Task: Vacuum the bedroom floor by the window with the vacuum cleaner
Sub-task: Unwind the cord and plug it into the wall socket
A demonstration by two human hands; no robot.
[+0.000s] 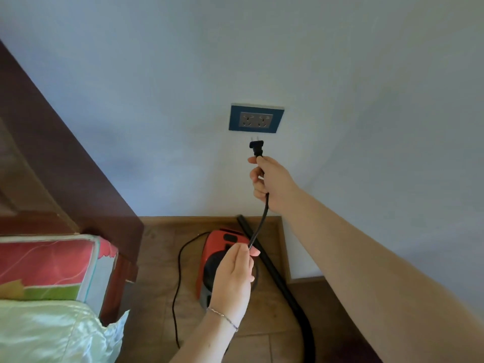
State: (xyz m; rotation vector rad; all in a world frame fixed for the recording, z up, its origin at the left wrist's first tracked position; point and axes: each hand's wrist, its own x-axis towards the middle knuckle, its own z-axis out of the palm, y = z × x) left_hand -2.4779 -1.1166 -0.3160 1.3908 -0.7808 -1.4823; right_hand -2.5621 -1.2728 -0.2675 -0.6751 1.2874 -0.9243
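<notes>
A red and black vacuum cleaner [213,254] sits on the wooden floor below me, partly hidden by my left hand. Its black power cord [262,221] runs up to a two-pin black plug [256,147]. My right hand [272,183] grips the cord just behind the plug and holds it a little below a blue-framed wall socket [256,118], pins pointing up, apart from the socket. My left hand [233,273] pinches the cord lower down. The black hose [277,276] lies along the floor to the right of the vacuum.
A bed with a dark wooden headboard [60,163], a red patterned mattress [47,268] and a pale green cover [52,334] fills the left. More cord [176,289] loops on the wooden floor [157,258] between bed and vacuum. A pale wall [366,100] faces me.
</notes>
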